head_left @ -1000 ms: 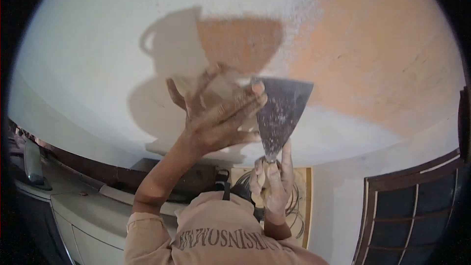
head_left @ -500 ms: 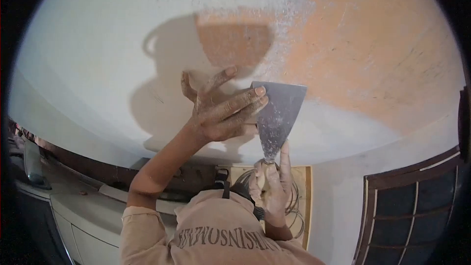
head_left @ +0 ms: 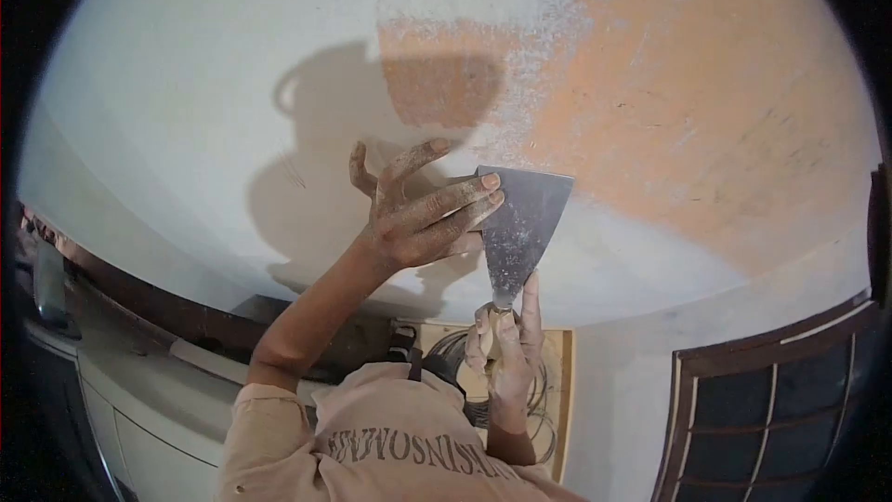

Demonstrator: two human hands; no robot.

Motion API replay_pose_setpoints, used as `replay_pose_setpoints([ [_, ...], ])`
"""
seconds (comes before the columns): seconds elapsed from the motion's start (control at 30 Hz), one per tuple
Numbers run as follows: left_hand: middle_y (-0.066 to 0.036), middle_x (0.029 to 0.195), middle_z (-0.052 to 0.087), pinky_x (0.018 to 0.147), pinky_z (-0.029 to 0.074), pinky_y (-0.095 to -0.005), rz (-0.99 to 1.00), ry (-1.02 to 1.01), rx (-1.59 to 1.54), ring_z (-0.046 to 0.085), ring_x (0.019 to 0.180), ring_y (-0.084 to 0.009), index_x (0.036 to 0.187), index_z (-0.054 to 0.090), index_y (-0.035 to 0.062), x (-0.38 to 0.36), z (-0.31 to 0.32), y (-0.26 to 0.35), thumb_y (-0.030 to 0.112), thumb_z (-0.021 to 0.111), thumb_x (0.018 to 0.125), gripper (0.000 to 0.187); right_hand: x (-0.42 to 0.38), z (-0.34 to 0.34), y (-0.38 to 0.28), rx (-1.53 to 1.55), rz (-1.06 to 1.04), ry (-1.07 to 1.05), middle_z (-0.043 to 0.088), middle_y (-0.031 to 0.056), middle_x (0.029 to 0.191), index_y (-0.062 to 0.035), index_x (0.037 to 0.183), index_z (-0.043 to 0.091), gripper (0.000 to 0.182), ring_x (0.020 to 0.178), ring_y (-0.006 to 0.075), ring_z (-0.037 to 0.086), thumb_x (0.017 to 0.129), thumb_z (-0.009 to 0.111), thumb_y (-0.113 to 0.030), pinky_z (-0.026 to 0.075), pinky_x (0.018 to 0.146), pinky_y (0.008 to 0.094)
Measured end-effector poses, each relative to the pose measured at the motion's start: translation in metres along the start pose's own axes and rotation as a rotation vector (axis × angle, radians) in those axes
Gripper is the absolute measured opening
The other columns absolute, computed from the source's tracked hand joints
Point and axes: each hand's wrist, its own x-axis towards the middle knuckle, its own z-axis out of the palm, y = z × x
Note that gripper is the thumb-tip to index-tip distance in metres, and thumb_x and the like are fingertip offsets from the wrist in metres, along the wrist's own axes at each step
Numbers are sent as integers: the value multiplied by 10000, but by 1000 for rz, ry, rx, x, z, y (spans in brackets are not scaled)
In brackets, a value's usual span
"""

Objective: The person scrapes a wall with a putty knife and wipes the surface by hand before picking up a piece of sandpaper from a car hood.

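Observation:
My right hand (head_left: 509,353), dusted with pale powder, is closed around the handle of a scraper (head_left: 523,223). The wide grey blade points up, its straight edge near the wall (head_left: 325,0), and white specks dot its lower half. My left hand (head_left: 413,209) has its fingers spread, with two fingertips resting on the left part of the blade. Its thumb is partly hidden near the blade's left side. Above the blade, an orange patch (head_left: 706,130) and scratched white areas show on the wall.
A shadow of head and hands falls on the wall. Below right is a dark-paned window frame (head_left: 683,409). Coiled cable (head_left: 548,381) lies in a yellowish-edged tray or frame (head_left: 568,363) behind my right arm. A pale surface (head_left: 139,381) runs along the lower left.
The scraper and my right hand have shifted slightly down and left in the view. My left fingertips remain on the blade. The window frame also appears farther left.

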Motion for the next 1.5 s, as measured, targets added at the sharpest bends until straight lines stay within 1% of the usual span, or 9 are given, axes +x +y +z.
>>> replay_pose_setpoints([
  [0.17, 128, 1039, 634, 1039, 8, -574, -56, 122, -40, 462, 1139, -266, 855, 699, 262, -15, 15, 2, 473, 579, 744, 267, -4, -10, 1, -39, 45, 0, 479, 91, 757, -103, 1435, 114, 623, 455, 99, 443, 927, 467, -178, 357, 361, 191],
  [0.33, 73, 957, 669, 1036, 125, -541, -43, -7, -73, 500, 1081, -293, 747, 666, 268, -17, 0, -3, 357, 658, 723, 93, 16, 4, -1, -118, -48, -105, 484, 100, 752, -109, 1437, 96, 609, 451, 89, 441, 937, 441, -155, 344, 353, 191],
  [0.47, 44, 932, 678, 1008, 222, -509, -120, 89, -67, 569, 981, -229, 725, 664, 264, -8, 5, 17, 279, 673, 716, 19, 3, -10, -9, -34, 117, 36, 494, 95, 757, -104, 1436, 87, 610, 451, 97, 429, 935, 434, -125, 355, 371, 209],
  [0.63, 39, 916, 679, 1004, 226, -519, -47, -48, -145, 577, 922, -205, 775, 680, 244, -4, 3, -1, 299, 634, 747, 77, 13, 4, -2, -53, 5, -3, 509, 94, 761, -110, 1435, 97, 616, 445, 103, 444, 928, 446, -117, 363, 358, 206],
  [0.77, 19, 898, 682, 961, 283, -497, -81, 163, -120, 550, 960, -212, 777, 682, 185, 0, 12, 8, 276, 616, 761, 114, 6, -6, -13, -56, 63, 4, 512, 98, 769, -120, 1436, 105, 621, 465, 119, 460, 929, 462, -156, 368, 376, 216],
  [1.07, 13, 939, 666, 1000, 203, -488, -47, 178, -118, 475, 1052, -269, 791, 669, 162, -7, 17, 2, 347, 674, 682, 215, 8, 8, -17, -89, 64, -2, 505, 99, 762, -92, 1434, 98, 624, 452, 109, 468, 930, 460, -161, 374, 367, 201],
  [1.13, 12, 1002, 659, 905, 373, -410, -81, 144, -90, 554, 1014, -141, 876, 700, 139, 0, 11, 8, 268, 695, 627, 281, 8, 17, -22, -118, 46, 35, 500, 96, 753, -75, 1431, 104, 619, 439, 107, 462, 929, 457, -154, 366, 359, 192],
  [1.27, 21, 1000, 659, 909, 367, -410, -110, 214, -144, 511, 1040, -223, 855, 697, 136, -4, 13, 13, 290, 692, 626, 277, 0, 8, -28, -169, 63, 31, 497, 93, 746, -60, 1429, 104, 628, 448, 104, 464, 925, 465, -164, 363, 361, 189],
  [1.5, 69, 1049, 640, 942, 316, -419, -202, 243, -55, 475, 1057, -220, 844, 701, 178, 0, 11, 15, 336, 691, 598, 292, 4, 11, -28, -187, 43, 48, 497, 96, 733, -50, 1423, 138, 606, 440, 90, 447, 923, 466, -146, 353, 356, 180],
])
